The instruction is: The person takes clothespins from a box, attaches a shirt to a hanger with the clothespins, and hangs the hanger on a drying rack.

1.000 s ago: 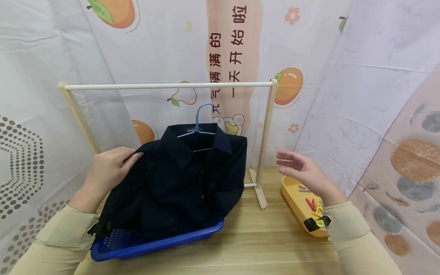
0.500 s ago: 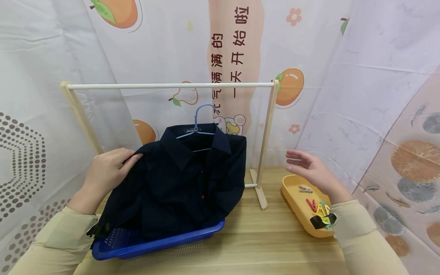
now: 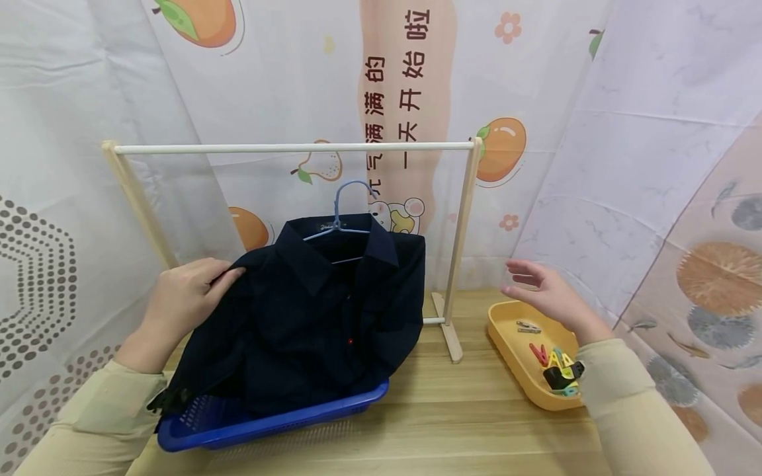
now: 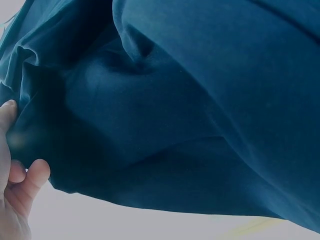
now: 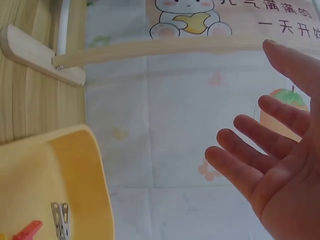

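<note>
A dark navy shirt (image 3: 292,311) with a collar hangs upright on a blue wire hanger (image 3: 338,221), its lower part over a blue basket (image 3: 274,423). The hanger's hook stands below the rack's bar, apart from it. My left hand (image 3: 184,301) pinches the shirt at its left shoulder; in the left wrist view the cloth (image 4: 165,115) fills most of the picture beside the fingers. Held in the air above the yellow tray (image 3: 506,354), my right hand (image 3: 550,294) has loosely spread fingers and nothing in them, as the right wrist view also shows.
Behind the shirt stands a rack with a white bar (image 3: 286,149) and wooden posts (image 3: 463,231). Several clothespins lie in the tray, among them a red clothespin (image 3: 539,354) and a metal one (image 3: 527,327). Printed curtains surround the wooden table (image 3: 452,423).
My right hand has drifted to the right, uncovering more of the yellow tray and its clothespins. The left hand keeps its hold on the shirt, almost unmoved.
</note>
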The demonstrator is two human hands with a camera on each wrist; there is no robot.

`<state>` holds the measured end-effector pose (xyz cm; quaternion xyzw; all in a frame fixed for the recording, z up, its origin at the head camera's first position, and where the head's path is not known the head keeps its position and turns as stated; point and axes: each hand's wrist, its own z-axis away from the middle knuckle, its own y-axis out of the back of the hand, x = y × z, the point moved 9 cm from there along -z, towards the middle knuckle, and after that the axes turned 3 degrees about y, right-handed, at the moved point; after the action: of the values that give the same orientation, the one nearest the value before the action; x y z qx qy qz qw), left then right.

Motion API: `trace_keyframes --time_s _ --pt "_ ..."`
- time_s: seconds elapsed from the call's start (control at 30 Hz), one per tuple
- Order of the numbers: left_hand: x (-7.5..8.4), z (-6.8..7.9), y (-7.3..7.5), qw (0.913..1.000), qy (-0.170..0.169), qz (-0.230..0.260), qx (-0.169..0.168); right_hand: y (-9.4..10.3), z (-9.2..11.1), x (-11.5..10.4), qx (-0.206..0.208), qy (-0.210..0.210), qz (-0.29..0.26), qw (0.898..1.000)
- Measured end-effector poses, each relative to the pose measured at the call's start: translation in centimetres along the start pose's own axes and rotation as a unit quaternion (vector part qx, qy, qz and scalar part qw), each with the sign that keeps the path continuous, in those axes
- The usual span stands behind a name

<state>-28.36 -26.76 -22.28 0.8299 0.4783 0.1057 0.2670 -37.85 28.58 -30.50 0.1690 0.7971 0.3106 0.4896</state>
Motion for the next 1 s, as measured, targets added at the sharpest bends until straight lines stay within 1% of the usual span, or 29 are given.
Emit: trace_keyframes --time_s 0.17,0.43,0.67,0.83,1.0 --pt "-0.1 0.1 0.0 1.0000 -0.004 0.001 0.002 0.5 0.0 1.2 0.000 -0.008 0.034 0.999" --pt "-0.2 0.3 0.0 1.0000 0.001 -0.001 0.000 1.1 0.0 2.1 -0.008 0.003 0.087 0.996" --pt "-0.3 0.4 -0.1 1.0000 0.005 0.000 -0.004 0.7 0.3 3.0 -0.037 0.003 0.161 0.986" --pt "-0.4 0.4 -0.1 1.0000 0.003 0.000 -0.003 0.1 0.7 3.6 -0.061 0.004 0.177 0.982" --pt "-0.4 0.4 -0.1 1.0000 0.003 -0.005 -0.005 -0.4 1.3 4.3 -0.083 -0.001 0.178 0.980"
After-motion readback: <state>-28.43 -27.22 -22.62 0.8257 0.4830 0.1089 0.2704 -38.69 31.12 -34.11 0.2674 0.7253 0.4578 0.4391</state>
